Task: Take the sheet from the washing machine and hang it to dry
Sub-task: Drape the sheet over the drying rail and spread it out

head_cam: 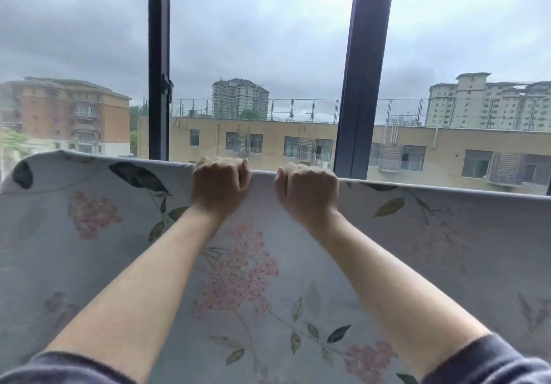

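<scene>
Sheet [244,264] hung spread in front of the window [362,85], grey with pink flowers and green leaves, its top fold running straight across below the glass; left hand [220,183] gripped that top edge, fingers curled over it; right hand [307,188] gripped the same edge just beside the left, fingers curled too; both between the window's two dark frame bars; forearms bare, dark sleeves [489,362] pushed back.

The sheet [262,279] is thin woven cloth, matt and smooth, with pink flowers and green leaves printed flat on the pale grey weave. The window frame [159,40] is dark and smooth with a dull sheen, probably painted metal. The sleeve [492,362] is soft, slightly fuzzy dark cloth.
</scene>
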A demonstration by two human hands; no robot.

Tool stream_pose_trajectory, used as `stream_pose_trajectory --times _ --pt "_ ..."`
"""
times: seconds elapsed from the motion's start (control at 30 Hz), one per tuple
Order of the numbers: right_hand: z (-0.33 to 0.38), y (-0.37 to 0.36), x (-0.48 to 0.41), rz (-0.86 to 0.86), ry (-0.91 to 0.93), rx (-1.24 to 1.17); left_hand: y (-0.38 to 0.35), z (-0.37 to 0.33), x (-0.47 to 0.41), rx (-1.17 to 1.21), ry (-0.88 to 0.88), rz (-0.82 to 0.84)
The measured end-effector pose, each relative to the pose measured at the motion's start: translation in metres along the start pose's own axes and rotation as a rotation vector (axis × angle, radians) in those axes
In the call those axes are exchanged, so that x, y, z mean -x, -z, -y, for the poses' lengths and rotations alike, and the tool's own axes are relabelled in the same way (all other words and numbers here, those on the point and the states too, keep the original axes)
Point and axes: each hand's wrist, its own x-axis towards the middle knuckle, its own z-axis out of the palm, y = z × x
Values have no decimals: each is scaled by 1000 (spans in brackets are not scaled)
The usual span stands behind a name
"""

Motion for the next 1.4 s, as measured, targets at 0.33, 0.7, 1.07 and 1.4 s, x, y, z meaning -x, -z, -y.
stream_pose_trajectory --times 0.33,0.7,1.07,1.4 --pt "6 7 -5 129 -25 65 31 81 -13 -121 134 299" --pt "88 5 -29 278 -13 36 36 101 -7 -21 -67 280" --pt "107 -15 -26 40 -133 119 54 254 7 -33 73 118" --pt "181 -34 -42 -37 -36 78 52 261 2 -9 77 95"
